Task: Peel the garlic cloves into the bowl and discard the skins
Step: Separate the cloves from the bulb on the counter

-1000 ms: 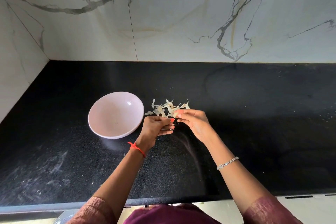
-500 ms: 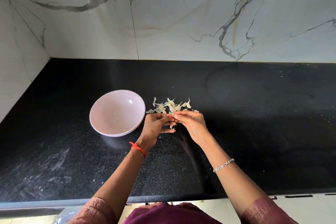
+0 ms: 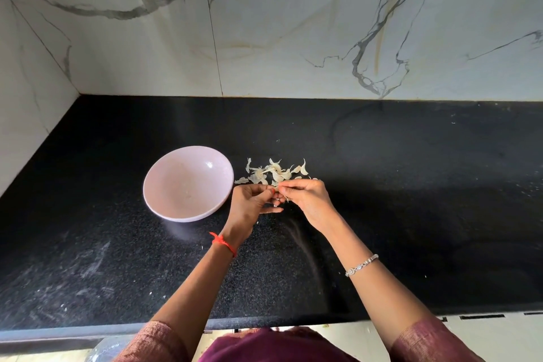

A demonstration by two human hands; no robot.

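Curled fingertips of the left hand (image 3: pixel 249 203) and right hand (image 3: pixel 309 200) meet and pinch one small garlic clove (image 3: pixel 278 192), mostly hidden between them, with a thin papery shred (image 3: pixel 286 199) dangling beneath. Just beyond the fingers, curled, dry, cream skins (image 3: pixel 273 172) lie heaped on the speckled black stone counter (image 3: pixel 411 214), not yet discarded. Left of the fingers sits the glossy, round, pale pink bowl (image 3: pixel 188 185); I see no cloves in it, so I'd judge much remains.
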